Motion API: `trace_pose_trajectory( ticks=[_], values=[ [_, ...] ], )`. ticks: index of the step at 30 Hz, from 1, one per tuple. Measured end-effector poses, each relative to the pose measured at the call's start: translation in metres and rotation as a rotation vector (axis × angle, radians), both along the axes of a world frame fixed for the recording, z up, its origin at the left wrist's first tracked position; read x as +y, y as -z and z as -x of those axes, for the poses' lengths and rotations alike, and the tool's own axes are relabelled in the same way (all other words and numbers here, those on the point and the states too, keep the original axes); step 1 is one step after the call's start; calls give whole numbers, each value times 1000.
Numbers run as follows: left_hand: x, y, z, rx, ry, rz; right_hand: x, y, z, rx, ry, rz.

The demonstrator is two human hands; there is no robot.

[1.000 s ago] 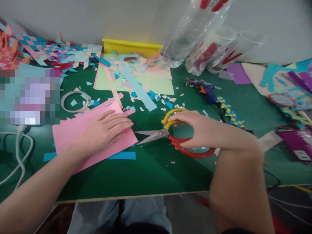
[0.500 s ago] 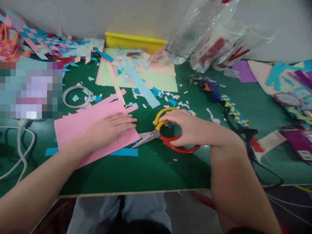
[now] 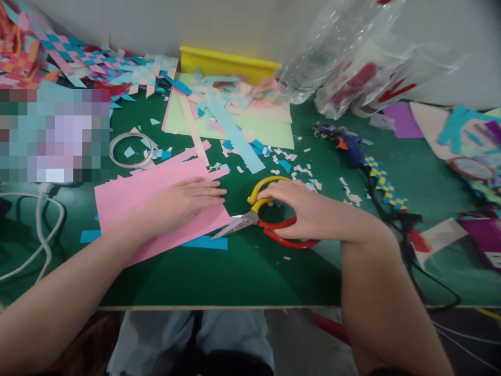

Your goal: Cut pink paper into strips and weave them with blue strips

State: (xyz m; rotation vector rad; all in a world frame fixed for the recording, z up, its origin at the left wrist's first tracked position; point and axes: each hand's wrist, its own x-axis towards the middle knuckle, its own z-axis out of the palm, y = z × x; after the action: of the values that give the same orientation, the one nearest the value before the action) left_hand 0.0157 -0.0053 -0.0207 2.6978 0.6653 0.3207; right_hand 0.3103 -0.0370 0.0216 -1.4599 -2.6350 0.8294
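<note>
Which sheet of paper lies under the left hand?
The pink sheet, pressed flat by the left hand; the pale green sheet lies untouched farther back, under paper strips.

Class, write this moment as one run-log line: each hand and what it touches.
left hand: flat on pink paper | right hand: holding scissors by handles, tips beside paper | surface: green table

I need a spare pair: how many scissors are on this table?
1: the scissors under the right hand, blades by the pink paper. Scraps may hide others.
</note>
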Motion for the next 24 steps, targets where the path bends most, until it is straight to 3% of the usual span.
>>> trace_pose_trajectory(
  ticks=[24],
  values=[
    [-1, 4, 1, -66, 1, 17, -14, 0, 20, -23, -97, -64]
  ],
)
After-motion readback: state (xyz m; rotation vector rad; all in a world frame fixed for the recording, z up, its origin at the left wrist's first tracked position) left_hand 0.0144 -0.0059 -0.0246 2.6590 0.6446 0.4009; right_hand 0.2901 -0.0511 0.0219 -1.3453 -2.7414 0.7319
